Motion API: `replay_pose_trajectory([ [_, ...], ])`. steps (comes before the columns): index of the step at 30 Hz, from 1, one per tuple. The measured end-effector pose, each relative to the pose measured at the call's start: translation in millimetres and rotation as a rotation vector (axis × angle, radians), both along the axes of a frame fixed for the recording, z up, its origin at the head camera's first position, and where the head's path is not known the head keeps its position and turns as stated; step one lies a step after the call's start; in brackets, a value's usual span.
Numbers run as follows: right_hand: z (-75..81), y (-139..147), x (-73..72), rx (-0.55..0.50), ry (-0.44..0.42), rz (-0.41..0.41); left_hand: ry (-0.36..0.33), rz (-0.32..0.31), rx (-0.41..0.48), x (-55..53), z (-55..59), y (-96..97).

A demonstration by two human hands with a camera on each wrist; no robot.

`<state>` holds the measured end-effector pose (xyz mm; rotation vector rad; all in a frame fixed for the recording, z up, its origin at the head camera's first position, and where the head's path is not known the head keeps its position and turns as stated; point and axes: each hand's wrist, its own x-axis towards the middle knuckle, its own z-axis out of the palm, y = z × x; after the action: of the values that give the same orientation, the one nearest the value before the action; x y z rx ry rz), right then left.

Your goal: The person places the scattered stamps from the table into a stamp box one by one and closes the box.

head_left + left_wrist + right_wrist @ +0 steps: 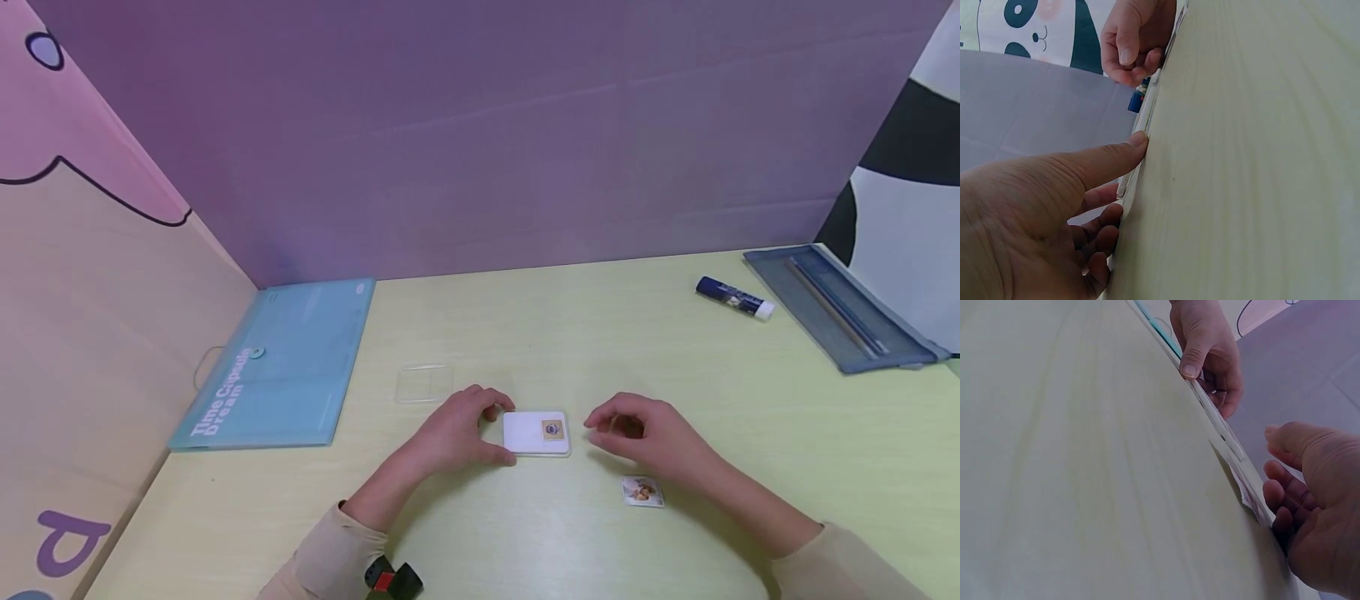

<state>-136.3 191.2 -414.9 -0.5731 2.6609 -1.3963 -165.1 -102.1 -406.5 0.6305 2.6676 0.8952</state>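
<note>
A small flat white case (521, 433) with rounded corners lies on the table, a little square stamp-like sticker (552, 429) at the right of its top. My left hand (461, 429) holds the case by its left end, thumb at the near edge and fingers at the far edge. To the right of the case hovers my right hand (648, 433), its fingers loosely bent with nothing visible between them. In the right wrist view its thumb stands apart from the fingers. A small picture piece (642, 492) lies on the table just below the right hand.
A clear plastic lid (423, 384) lies behind the left hand. At the left is a blue document folder (300, 358). Toward the back right lie a glue stick (733, 298) and a blue-grey pouch (840, 308) with pencil-like sticks inside. A purple wall (480, 142) rises behind the table.
</note>
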Motion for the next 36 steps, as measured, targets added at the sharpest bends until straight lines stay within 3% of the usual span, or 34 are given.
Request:
replay_pose_trajectory([
  [36,-1.4,35.5,33.5,0.056,0.038,0.01,-0.001,-0.002,-0.003,-0.4,-0.7,-0.2],
])
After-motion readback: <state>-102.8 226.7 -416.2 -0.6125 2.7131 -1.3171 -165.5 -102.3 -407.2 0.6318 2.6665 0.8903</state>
